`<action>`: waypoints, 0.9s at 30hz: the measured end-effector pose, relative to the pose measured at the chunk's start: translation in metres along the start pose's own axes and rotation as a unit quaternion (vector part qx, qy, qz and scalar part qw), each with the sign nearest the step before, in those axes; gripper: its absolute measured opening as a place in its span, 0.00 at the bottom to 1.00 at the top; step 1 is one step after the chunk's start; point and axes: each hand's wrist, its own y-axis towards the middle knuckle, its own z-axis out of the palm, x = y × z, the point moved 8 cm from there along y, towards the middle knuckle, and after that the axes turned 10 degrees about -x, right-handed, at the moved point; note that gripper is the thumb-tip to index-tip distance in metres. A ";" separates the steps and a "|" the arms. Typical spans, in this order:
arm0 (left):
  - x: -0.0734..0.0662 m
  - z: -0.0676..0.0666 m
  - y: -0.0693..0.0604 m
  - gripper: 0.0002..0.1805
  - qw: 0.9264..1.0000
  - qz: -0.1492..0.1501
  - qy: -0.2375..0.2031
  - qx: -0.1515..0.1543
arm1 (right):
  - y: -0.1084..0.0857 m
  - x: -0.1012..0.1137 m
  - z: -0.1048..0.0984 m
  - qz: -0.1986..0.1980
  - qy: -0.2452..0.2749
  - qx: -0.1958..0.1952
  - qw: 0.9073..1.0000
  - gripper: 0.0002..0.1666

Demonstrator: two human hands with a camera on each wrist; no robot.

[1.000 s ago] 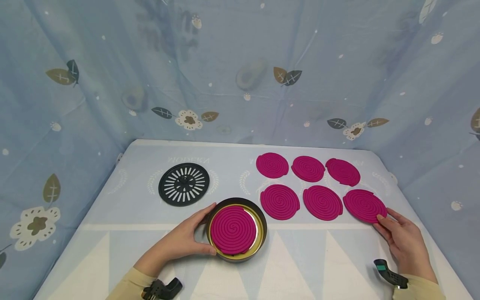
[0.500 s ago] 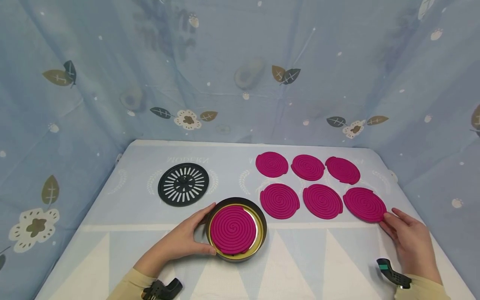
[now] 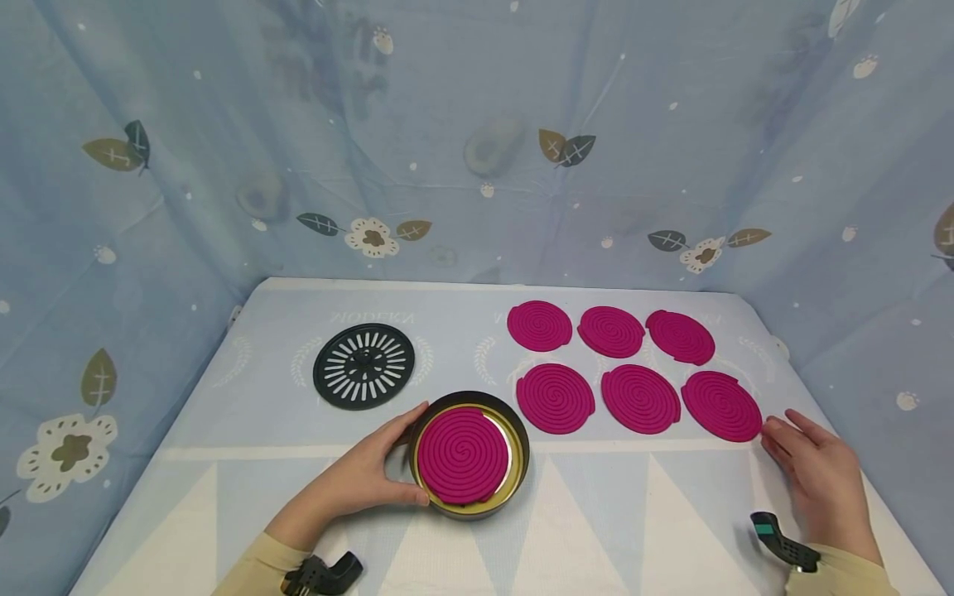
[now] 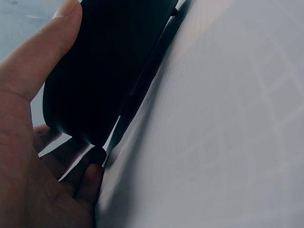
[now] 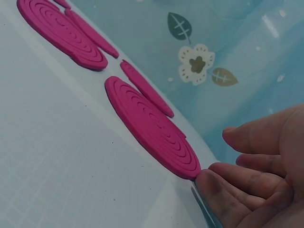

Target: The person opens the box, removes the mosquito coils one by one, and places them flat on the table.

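Observation:
My left hand holds a round dark tin with a gold-coloured inside, its thumb and fingers curved round the left wall. Seen in the left wrist view, the tin's dark side lies between thumb and fingers. A magenta mosquito coil rests inside the tin. At the right, my right hand has its fingertips at the edge of another mosquito coil. In the right wrist view these fingertips touch or nearly touch that coil's near end, with nothing pinched between them.
Several more mosquito coils lie flat in two rows on the back right of the table. A black slotted round lid lies at the back left. A blue patterned curtain hangs behind and along both sides.
My right hand has shifted slightly right, its fingers coming off the nearest right coil, which they overlapped earlier. My left hand and the tin have stayed in place.

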 end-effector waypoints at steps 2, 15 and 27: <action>0.000 0.000 0.000 0.66 1.000 -0.002 -0.002 0.002 | 0.000 0.000 0.000 -0.001 0.001 0.002 1.000 0.57; 0.000 0.000 -0.001 0.66 1.000 -0.002 -0.003 0.003 | -0.001 -0.002 0.001 -0.007 -0.015 0.002 1.000 0.57; 0.001 0.000 0.000 0.66 1.000 -0.002 -0.001 0.001 | -0.003 0.003 0.002 -0.022 0.026 0.008 0.999 0.56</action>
